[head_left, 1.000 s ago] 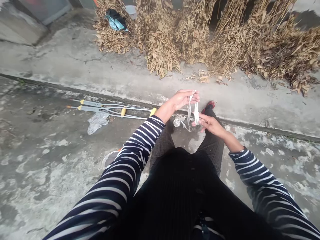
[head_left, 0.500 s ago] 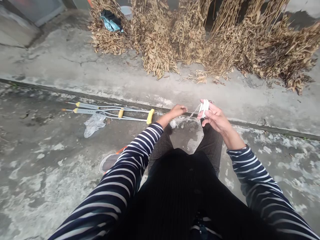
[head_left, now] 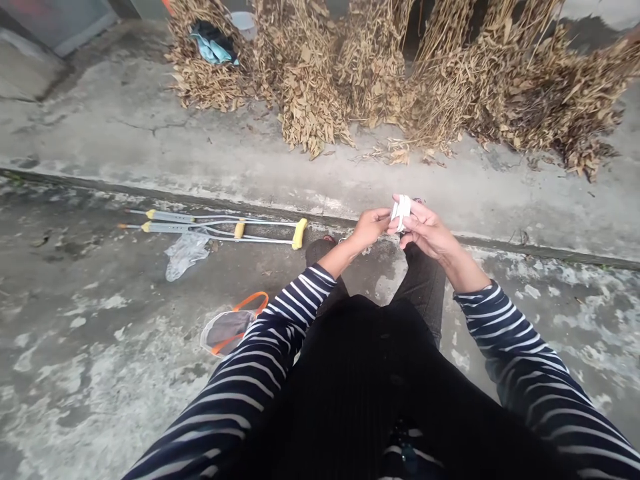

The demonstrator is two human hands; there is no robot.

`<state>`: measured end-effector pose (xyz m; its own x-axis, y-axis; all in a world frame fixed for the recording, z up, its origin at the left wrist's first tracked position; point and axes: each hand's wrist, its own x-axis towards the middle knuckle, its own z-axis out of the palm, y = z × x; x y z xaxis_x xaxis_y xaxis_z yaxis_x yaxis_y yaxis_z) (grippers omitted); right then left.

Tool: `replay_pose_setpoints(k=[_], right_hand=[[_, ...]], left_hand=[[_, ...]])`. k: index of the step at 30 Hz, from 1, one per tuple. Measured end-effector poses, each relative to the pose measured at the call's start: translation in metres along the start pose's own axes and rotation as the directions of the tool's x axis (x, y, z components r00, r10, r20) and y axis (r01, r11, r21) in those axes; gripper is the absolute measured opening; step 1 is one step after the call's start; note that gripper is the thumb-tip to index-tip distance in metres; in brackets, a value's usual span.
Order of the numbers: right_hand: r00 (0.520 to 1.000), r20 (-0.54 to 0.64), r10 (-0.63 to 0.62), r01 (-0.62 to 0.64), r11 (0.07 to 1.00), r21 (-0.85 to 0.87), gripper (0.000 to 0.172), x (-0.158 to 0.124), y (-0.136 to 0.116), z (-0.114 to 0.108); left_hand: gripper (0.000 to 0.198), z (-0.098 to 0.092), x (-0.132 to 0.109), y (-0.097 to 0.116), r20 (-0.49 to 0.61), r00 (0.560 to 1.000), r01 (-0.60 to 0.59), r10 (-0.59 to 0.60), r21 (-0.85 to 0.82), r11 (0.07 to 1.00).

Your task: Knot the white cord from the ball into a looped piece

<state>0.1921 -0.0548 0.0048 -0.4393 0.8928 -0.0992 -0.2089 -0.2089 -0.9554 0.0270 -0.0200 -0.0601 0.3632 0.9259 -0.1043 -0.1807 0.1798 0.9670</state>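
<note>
My right hand [head_left: 431, 230] holds a flat bundle of white cord [head_left: 401, 213], its loops wrapped around the fingers, with the thumb over the front. My left hand [head_left: 371, 227] is close beside the bundle, fingers bent and pinched together at its left side; the cord between those fingertips is mostly hidden. Both hands are in front of my knees, above the step's edge. Below my left hand, a little of something white on the ground shows behind the wrist.
A pair of crutches [head_left: 220, 227] with yellow pads lies left of my feet. Beside it are a clear plastic bag [head_left: 186, 255] and a bag with orange handles [head_left: 227, 331]. Dried plant bundles [head_left: 315, 93] line the raised concrete ledge [head_left: 200, 150], with dark and blue cloth [head_left: 214, 43] on them.
My left hand has moved right, up to the bundle in my right hand. The strands stretched between the hands before are now barely visible. The view has shifted slightly.
</note>
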Motion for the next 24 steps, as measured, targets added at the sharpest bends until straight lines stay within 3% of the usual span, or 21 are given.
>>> replay_pose_setpoints(k=[5, 9, 13, 18, 24], right_hand=[[0.992, -0.103, -0.076, 0.066, 0.993, -0.102, 0.086, 0.007, 0.002, -0.007], [0.986, -0.120, -0.113, 0.101, 0.990, -0.100, 0.091, 0.012, 0.004, -0.005], [0.987, -0.103, -0.125, 0.115, 0.988, -0.098, 0.091, 0.008, -0.003, 0.002], [0.979, -0.127, -0.157, 0.140, 0.981, -0.131, 0.094, 0.004, -0.012, -0.005], [0.953, -0.216, -0.210, 0.164, 0.963, -0.213, 0.093, 0.013, -0.005, -0.020]], left_hand=[[0.032, -0.005, -0.020, -0.006, 0.141, 0.989, 0.044, -0.052, 0.061, 0.997], [0.033, -0.002, -0.019, -0.002, 0.072, 0.997, -0.015, 0.007, 0.117, 0.993], [0.045, 0.000, -0.006, 0.009, 0.012, 0.998, -0.067, 0.066, 0.178, 0.982], [0.024, 0.002, -0.005, 0.013, 0.133, 0.987, -0.132, 0.096, 0.300, 0.945], [0.019, 0.000, -0.018, 0.011, 0.307, 0.945, 0.092, -0.113, 0.084, 0.992]])
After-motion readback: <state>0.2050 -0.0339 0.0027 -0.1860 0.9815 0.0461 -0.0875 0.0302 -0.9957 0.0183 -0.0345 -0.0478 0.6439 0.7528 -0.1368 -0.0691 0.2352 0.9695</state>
